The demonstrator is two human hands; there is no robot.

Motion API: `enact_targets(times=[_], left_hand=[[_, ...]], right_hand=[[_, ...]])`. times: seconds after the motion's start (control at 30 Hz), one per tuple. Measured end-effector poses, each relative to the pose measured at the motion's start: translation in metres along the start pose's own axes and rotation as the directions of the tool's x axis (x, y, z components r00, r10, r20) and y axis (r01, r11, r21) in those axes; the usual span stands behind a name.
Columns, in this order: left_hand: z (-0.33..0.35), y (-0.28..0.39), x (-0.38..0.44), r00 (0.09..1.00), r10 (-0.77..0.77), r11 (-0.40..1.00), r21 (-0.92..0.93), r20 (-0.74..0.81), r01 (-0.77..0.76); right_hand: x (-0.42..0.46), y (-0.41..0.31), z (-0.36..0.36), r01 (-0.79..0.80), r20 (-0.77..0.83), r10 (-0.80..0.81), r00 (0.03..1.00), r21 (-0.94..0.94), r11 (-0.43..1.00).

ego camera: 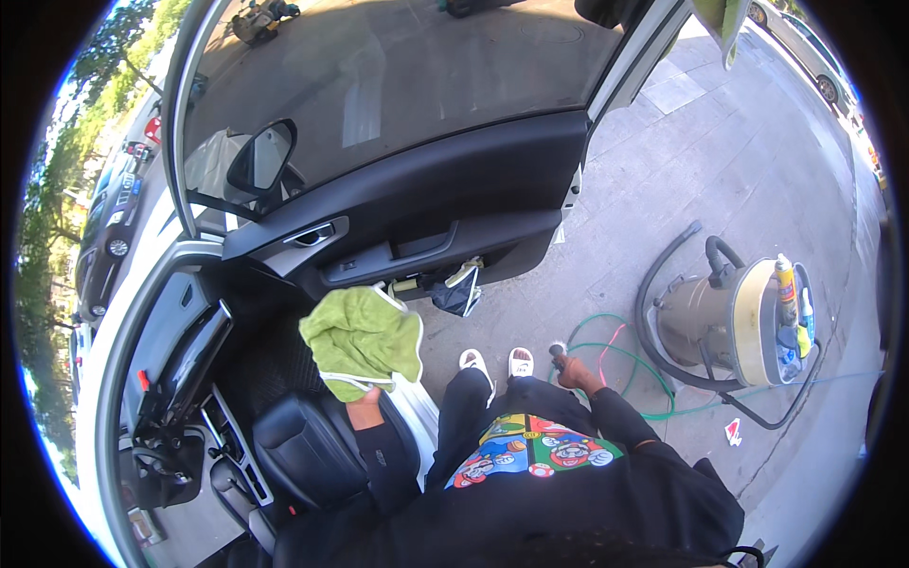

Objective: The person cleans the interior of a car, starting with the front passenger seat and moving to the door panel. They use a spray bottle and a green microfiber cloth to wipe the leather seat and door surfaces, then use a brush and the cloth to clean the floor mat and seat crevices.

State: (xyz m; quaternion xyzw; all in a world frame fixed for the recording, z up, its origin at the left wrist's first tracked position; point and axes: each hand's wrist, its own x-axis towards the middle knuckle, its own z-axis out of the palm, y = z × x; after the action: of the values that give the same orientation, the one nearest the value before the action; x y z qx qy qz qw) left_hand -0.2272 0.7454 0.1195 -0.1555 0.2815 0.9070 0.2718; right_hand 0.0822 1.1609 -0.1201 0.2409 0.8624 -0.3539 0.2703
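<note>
A green microfibre towel with white edging (366, 337) drapes over my left hand (365, 399), which grips it from below and is mostly hidden by the cloth. The towel hangs above the front footwell, beside the black leather seat (305, 440). My right hand (577, 373), out over the pavement, is closed around a small dark-handled brush (558, 351) with pale bristles. Ahead of me the car door (440, 192) stands wide open. A dark plastic bag (454, 292) and a light cloth (470, 270) stick out of its lower pocket.
On the right stands a wet-dry vacuum (699, 323) with a black hose (645, 312), carrying a yellow spray can (785, 284) and other bottles on top. A green hose (657, 380) curls on the paving. The white door sill (415, 408) runs beside my legs.
</note>
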Motion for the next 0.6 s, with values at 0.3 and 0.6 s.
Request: enact_targets(times=[0.3, 0.6], left_hand=[[0.047, -0.038, 0.057, 0.922, -0.328, 0.934, -0.074, 0.205, 0.349], [0.225, -0.212, 0.136, 0.321, -0.573, 0.455, -0.033, 0.754, 0.89]], right_hand=[[-0.059, 0.028, 0.042, -0.044, 0.01, 0.044, 0.999, 0.098, 0.994], [-0.078, -0.01, 0.051, 0.024, -0.041, -0.016, 0.999, 0.204, 0.979]])
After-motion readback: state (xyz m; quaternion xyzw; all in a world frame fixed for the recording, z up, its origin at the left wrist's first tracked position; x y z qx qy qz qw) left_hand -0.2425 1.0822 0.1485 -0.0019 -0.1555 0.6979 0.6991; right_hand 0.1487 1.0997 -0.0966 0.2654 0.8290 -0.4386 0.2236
